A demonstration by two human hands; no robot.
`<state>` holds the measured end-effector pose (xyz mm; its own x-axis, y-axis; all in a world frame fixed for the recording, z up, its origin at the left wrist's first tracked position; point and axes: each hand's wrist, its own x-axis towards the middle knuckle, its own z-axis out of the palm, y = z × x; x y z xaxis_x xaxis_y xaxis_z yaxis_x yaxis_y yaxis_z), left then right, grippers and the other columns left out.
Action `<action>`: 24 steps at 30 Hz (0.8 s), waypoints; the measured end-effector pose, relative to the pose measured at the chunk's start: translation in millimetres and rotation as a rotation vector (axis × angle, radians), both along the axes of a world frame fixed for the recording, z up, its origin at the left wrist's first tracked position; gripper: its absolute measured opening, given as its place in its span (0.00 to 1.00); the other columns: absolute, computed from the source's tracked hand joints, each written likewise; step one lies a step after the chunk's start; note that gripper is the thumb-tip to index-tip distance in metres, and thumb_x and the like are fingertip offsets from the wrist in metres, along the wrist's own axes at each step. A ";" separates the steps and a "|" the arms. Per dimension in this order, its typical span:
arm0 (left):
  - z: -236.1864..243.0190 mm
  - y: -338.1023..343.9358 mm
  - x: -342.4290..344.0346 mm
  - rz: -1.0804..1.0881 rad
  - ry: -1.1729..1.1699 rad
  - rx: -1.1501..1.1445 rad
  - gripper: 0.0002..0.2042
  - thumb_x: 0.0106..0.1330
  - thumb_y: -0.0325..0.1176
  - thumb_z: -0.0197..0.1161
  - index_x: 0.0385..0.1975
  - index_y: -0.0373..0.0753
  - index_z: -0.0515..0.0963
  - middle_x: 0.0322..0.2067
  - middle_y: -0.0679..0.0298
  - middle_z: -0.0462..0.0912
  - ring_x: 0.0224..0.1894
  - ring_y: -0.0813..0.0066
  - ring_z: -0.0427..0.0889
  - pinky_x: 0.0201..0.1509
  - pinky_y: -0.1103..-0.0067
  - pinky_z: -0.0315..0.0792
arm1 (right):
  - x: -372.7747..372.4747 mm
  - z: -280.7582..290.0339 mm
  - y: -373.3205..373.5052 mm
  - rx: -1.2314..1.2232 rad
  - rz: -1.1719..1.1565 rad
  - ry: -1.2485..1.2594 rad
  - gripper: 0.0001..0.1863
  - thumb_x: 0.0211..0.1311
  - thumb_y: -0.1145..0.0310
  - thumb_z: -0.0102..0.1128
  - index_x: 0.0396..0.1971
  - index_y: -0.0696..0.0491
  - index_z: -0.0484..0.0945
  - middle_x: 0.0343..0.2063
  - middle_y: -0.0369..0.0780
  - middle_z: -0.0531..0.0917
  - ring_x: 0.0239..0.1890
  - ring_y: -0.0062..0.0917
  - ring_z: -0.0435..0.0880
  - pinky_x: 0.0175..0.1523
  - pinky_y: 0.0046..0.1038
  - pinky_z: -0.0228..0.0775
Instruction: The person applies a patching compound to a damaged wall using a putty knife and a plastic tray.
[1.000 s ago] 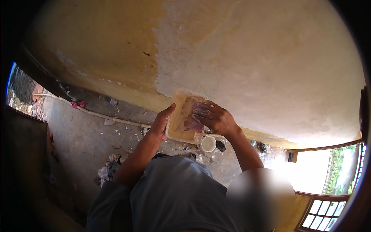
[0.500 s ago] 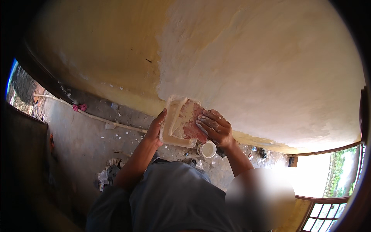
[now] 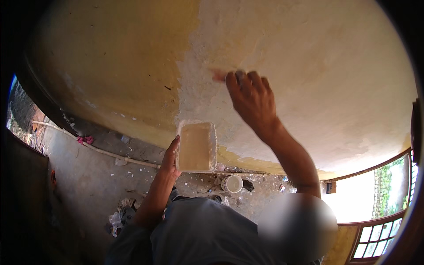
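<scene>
My left hand (image 3: 170, 160) grips the left side of a shallow rectangular tub (image 3: 214, 148), its thumb along the rim. Pale residue coats the tub's edges and a beige layer covers its inside. Raised up and to the right, my right hand (image 3: 254, 99) is closed round a flat reddish putty spreader (image 3: 218, 75), blurred by motion and mostly hidden by the fingers. The spreader is at the wall (image 3: 318, 84), over the pale coated area near its border with bare yellow paint; whether it touches I cannot tell.
On the floor below the tub stands a white bucket (image 3: 226, 187). A pale pole (image 3: 141, 163) lies along the wall's foot, with pink cloth (image 3: 85, 140) on it. Crumpled plastic (image 3: 116, 219) lies at lower left. A bright opening (image 3: 351, 198) and a paned window (image 3: 375, 238) are at right.
My right hand has lifted the spreader from the tub up to the wall. The heap of paste on the spreader no longer shows. The tub has shifted slightly left and down.
</scene>
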<state>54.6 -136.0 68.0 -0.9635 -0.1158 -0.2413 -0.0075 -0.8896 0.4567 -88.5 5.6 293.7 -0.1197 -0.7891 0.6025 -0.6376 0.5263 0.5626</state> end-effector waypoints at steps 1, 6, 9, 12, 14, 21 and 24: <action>-0.3 -2.1 3.7 -0.009 0.005 0.014 0.29 0.66 0.50 0.56 0.60 0.36 0.66 0.54 0.55 0.75 0.56 0.62 0.75 0.59 0.65 0.71 | -10.9 22.7 -11.8 0.005 -0.061 0.039 0.07 0.54 0.71 0.57 0.34 0.52 0.74 0.27 0.38 0.79 0.31 0.28 0.80 0.32 0.31 0.74; -5.1 -1.0 14.8 -0.016 -0.007 0.038 0.29 0.66 0.51 0.56 0.60 0.37 0.66 0.54 0.55 0.74 0.56 0.61 0.75 0.59 0.64 0.71 | 6.9 197.5 -15.4 -0.141 -0.098 0.123 0.18 0.51 0.78 0.56 0.45 0.57 0.76 0.34 0.47 0.82 0.39 0.39 0.81 0.43 0.33 0.75; -7.4 -3.2 19.8 -0.025 -0.010 0.068 0.29 0.66 0.52 0.55 0.60 0.37 0.66 0.54 0.55 0.74 0.56 0.61 0.75 0.59 0.64 0.71 | 14.4 239.0 4.6 -0.115 -0.110 -0.240 0.19 0.48 0.77 0.57 0.44 0.58 0.77 0.39 0.50 0.81 0.46 0.42 0.79 0.48 0.34 0.73; -19.3 -21.4 34.9 0.044 -0.041 0.060 0.29 0.66 0.51 0.55 0.60 0.37 0.66 0.53 0.55 0.75 0.55 0.62 0.75 0.58 0.64 0.71 | -13.2 125.9 -7.9 -0.075 -0.138 -0.449 0.15 0.62 0.72 0.48 0.48 0.49 0.73 0.28 0.45 0.84 0.33 0.38 0.84 0.34 0.42 0.77; -28.3 -19.8 32.1 0.048 -0.029 0.073 0.29 0.66 0.51 0.55 0.60 0.37 0.66 0.53 0.55 0.75 0.55 0.62 0.75 0.58 0.65 0.71 | -11.4 53.4 4.1 -0.021 -0.086 -0.400 0.10 0.55 0.76 0.52 0.39 0.52 0.74 0.27 0.42 0.82 0.32 0.37 0.82 0.33 0.40 0.77; -25.0 -17.4 26.8 0.052 -0.046 0.066 0.28 0.65 0.50 0.57 0.58 0.36 0.67 0.51 0.56 0.76 0.53 0.63 0.77 0.56 0.65 0.73 | -26.5 21.7 12.5 0.055 -0.062 -0.050 0.07 0.51 0.75 0.56 0.31 0.54 0.72 0.22 0.40 0.81 0.28 0.32 0.81 0.27 0.35 0.74; -21.0 -19.1 30.5 0.075 -0.069 0.053 0.27 0.66 0.50 0.57 0.58 0.37 0.67 0.51 0.56 0.76 0.52 0.63 0.77 0.54 0.65 0.74 | -27.4 97.7 -4.2 0.029 -0.178 -0.109 0.15 0.54 0.76 0.53 0.43 0.48 0.76 0.28 0.40 0.82 0.32 0.36 0.81 0.35 0.38 0.76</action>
<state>85.1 -155.0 47.0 -0.9335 -0.1723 -0.3146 0.0303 -0.9118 0.4095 -116.0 1.4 391.4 -0.3221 -0.7662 0.5561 -0.5937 0.6210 0.5118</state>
